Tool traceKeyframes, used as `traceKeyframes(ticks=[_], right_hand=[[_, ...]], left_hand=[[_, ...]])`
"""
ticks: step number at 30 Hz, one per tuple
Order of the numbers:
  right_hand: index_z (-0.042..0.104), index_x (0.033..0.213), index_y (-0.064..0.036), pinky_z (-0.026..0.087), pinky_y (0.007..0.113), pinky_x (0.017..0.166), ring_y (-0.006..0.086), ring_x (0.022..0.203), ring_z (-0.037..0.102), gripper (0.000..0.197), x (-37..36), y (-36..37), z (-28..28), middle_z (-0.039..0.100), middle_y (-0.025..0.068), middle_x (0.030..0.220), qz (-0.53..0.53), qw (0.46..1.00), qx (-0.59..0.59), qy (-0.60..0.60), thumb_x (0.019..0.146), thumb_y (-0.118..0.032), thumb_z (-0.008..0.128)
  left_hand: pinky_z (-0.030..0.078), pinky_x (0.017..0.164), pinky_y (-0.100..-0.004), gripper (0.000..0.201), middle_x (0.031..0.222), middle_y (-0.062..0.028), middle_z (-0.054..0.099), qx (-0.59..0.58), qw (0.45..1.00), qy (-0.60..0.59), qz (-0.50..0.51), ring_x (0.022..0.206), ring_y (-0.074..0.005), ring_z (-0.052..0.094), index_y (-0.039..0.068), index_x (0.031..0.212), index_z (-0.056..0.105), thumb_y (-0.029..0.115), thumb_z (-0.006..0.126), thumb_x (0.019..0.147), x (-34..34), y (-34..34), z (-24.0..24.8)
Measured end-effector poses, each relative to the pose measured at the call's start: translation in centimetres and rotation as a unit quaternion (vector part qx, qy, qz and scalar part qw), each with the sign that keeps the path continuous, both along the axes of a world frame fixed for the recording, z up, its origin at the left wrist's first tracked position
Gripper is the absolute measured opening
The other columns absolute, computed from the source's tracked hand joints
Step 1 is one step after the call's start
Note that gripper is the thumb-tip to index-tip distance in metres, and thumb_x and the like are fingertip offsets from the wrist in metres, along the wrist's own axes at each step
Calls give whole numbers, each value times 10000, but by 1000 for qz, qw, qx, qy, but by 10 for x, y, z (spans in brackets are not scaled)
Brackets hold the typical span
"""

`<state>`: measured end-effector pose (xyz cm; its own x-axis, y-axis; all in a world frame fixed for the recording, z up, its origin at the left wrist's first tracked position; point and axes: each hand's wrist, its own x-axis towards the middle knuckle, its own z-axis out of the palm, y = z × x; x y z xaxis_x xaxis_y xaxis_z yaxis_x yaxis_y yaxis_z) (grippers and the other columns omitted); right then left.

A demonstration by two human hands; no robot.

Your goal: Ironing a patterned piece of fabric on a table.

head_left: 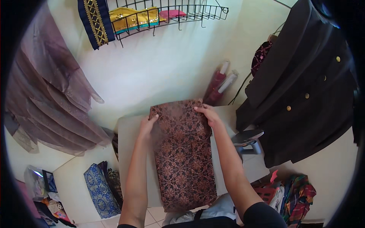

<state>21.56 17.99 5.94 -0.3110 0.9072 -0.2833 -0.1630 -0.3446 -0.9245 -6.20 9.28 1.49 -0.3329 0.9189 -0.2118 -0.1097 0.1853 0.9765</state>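
A folded length of dark brocade cloth [186,163] with a copper floral pattern hangs or lies lengthwise in front of me, over a pale board [131,152]. My left hand [147,127] grips its left edge near the far end, thumb on top. At the far right corner, my right hand [209,114] pinches the cloth between thumb and fingers. The fingers of both hands are partly hidden behind the fabric. To the right of my right forearm, a clothes iron [248,142] rests at the board's right side.
A dark coat [296,87] with gold buttons hangs at right, a mauve sheer garment [57,83] at left. A black wire rack [171,17] holds folded fabrics. Two wrapped rolls [220,83] lean against the wall. Blue patterned cloth [100,190] and piled clothes [292,193] lie low down.
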Motion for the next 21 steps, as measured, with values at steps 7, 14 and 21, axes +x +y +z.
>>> traceKeyframes(ticks=[7,14,21], right_hand=[[590,1082,-18,512,368,810,221,871,632,289,-8,9,75,656,104,985,77,975,-151,141,837,-166,628],[463,1215,-30,526,336,798,183,905,618,390,-5,-15,137,615,76,1040,15,980,101,172,846,-47,589],[354,1311,27,424,381,910,280,1051,551,647,14,-17,14,560,183,1155,-107,957,215,-166,798,-186,686]], left_hand=[[501,817,-349,435,1074,-64,612,17,951,-293,-98,938,-190,602,47,1212,499,187,634,823,4,-4,101],[500,857,-350,564,1164,-123,546,242,954,-162,-79,1001,-220,575,32,1302,374,37,573,774,13,-8,164],[356,1009,-366,714,1296,-188,441,59,996,35,-56,1209,-261,433,-20,1363,265,188,671,813,19,-20,71]])
